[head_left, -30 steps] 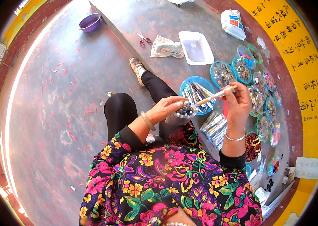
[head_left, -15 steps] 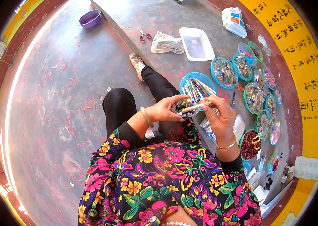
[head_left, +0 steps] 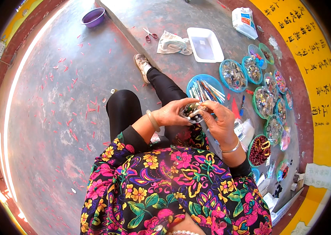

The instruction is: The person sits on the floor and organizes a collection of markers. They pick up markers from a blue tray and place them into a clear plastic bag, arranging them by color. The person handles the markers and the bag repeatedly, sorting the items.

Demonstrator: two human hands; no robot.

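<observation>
In front of my lap, my left hand (head_left: 170, 114) is wrapped round the side of a clear cup (head_left: 195, 122) packed with pens. Their ends face up, dark and pale ones mixed. At the cup's mouth my right hand (head_left: 221, 121) pinches a whitish pen (head_left: 195, 112), which slants over the other pen ends; the fingers partly hide it, and I cannot tell how deep its tip sits. Just beyond the cup lies a round blue basket (head_left: 208, 78) of loose pens (head_left: 206, 92), mostly white and pale.
To the right stand several round baskets of small goods, one with dark red beads (head_left: 258, 150). A white tray (head_left: 216, 56), a cloth (head_left: 173, 43), scissors (head_left: 149, 36) and a purple basin (head_left: 93, 18) lie farther off. A blue pen (head_left: 242, 105) rests on the floor.
My right hand has shifted left toward the cup and turned the pen, which lay across the cup's top, so it now slants at the mouth. My left hand holds its place.
</observation>
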